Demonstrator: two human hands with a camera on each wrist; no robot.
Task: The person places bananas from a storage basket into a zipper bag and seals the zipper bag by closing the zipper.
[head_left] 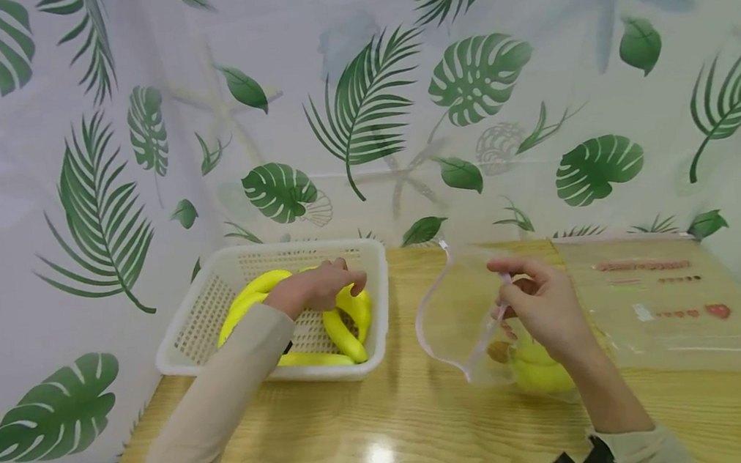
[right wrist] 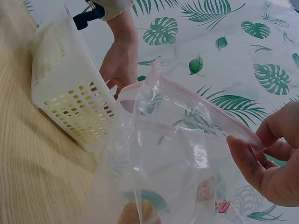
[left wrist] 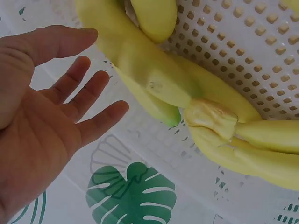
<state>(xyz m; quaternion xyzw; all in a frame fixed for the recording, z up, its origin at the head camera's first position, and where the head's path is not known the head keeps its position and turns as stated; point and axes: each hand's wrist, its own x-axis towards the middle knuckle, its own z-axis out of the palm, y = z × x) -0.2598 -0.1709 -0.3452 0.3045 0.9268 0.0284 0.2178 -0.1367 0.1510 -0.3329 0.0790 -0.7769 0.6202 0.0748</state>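
My left hand [head_left: 321,286] hovers over the white basket [head_left: 386,318], with nothing in its grasp. In the left wrist view its fingers [left wrist: 100,86] are spread beside several yellow bananas [left wrist: 140,60], with their brownish joined stem [left wrist: 210,120] to the right. My right hand [head_left: 546,312] pinches the pink-edged rim of a clear zip bag [head_left: 460,312] between thumb and fingers. The bag's mouth gapes toward the basket. Inside the bag, yellow fruit [head_left: 541,371] with a brown part lies low, partly covered by the right hand.
A flat clear bag with printed pink lettering [head_left: 681,307] lies on the wooden table [head_left: 309,443] at the right. Behind the table hangs a white cloth with green leaves [head_left: 367,114]. A black strap [head_left: 589,459] is on the right wrist.
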